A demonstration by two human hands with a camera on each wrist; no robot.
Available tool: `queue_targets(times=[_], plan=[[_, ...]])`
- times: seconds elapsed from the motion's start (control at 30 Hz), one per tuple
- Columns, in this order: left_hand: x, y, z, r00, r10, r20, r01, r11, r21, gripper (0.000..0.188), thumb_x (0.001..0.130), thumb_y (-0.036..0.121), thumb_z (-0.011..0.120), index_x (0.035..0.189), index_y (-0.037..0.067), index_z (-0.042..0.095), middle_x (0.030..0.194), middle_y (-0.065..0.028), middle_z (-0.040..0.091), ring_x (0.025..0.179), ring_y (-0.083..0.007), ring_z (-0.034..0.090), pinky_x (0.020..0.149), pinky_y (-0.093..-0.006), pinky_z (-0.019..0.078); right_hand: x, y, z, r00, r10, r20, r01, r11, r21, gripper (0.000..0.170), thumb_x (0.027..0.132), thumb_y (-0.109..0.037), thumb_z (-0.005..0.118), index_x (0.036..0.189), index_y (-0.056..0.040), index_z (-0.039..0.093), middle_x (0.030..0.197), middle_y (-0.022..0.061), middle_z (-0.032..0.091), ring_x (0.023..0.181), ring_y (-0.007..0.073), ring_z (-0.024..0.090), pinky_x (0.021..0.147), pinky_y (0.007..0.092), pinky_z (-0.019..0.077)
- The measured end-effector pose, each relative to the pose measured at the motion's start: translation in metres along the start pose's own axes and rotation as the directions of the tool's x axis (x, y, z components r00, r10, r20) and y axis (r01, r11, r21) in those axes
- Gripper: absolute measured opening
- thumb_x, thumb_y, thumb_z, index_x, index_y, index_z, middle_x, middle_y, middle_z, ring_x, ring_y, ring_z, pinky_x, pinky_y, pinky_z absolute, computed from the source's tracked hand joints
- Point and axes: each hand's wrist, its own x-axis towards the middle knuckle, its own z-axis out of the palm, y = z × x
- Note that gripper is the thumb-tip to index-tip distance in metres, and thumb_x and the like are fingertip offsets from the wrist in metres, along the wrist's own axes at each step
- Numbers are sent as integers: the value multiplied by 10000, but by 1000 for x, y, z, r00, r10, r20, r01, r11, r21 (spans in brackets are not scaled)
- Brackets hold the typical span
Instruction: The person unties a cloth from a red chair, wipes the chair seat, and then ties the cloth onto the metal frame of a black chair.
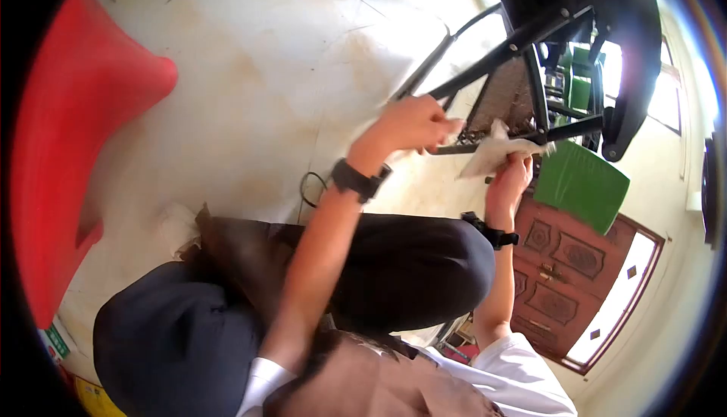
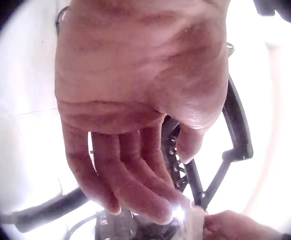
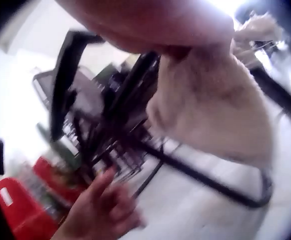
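Note:
My right hand [image 1: 511,178] grips a whitish cloth [image 1: 492,152] beside a black metal frame [image 1: 485,68] of jointed tubes. In the right wrist view the cloth [image 3: 210,110] hangs in folds below the fingers and overlaps the frame's bars. My left hand [image 1: 409,125] is at a lower tube of that frame, a short way left of the cloth. Its fingers [image 2: 130,185] are loosely bent with nothing held in the palm, as the left wrist view shows. The right wrist view also has the left hand [image 3: 103,210], blurred, below the frame.
A red plastic chair [image 1: 83,114] stands at the left on the pale tiled floor [image 1: 250,76]. Behind the frame are a green panel [image 1: 583,186] and a carved brown door [image 1: 560,265]. Another whitish cloth [image 1: 179,229] lies by my knee.

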Motion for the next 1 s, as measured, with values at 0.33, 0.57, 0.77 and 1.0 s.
queue_targets(times=[0.33, 0.57, 0.77, 1.0], plan=[[-25, 2, -17, 974, -9, -228, 78, 951, 299, 609, 826, 577, 621, 910, -21, 693, 725, -171, 666, 679, -297, 652, 632, -370, 497, -52, -18, 93, 681, 283, 675, -127, 954, -273, 337, 905, -66, 536, 1224, 33, 578, 1054, 65, 659, 941, 127, 609, 844, 259, 471], [-34, -18, -36, 927, 21, -374, 46, 985, 169, 480, 731, 383, 764, 961, -20, 639, 852, -162, 670, 766, -273, 651, 669, -356, 492, -70, -17, 98, 564, 267, 782, 98, 918, -385, 329, 920, -37, 578, 1239, 38, 557, 1065, 37, 669, 926, 83, 606, 823, 231, 464], [-35, 2, -48, 823, 168, -543, -50, 973, 224, 493, 721, 368, 777, 981, -7, 589, 876, -172, 647, 815, -277, 628, 731, -371, 479, -55, -14, 97, 627, 187, 757, 253, 869, -425, 292, 907, -62, 603, 1184, 29, 591, 1007, 63, 681, 879, 103, 630, 795, 244, 476], [-61, 54, -53, 801, 370, -471, -317, 929, 191, 237, 826, 165, 701, 967, 8, 593, 840, -145, 630, 761, -239, 593, 718, -354, 467, -52, -55, 117, 504, 118, 856, 568, 701, -431, 149, 897, -112, 637, 983, 9, 642, 808, 50, 664, 785, 116, 615, 727, 264, 485]])
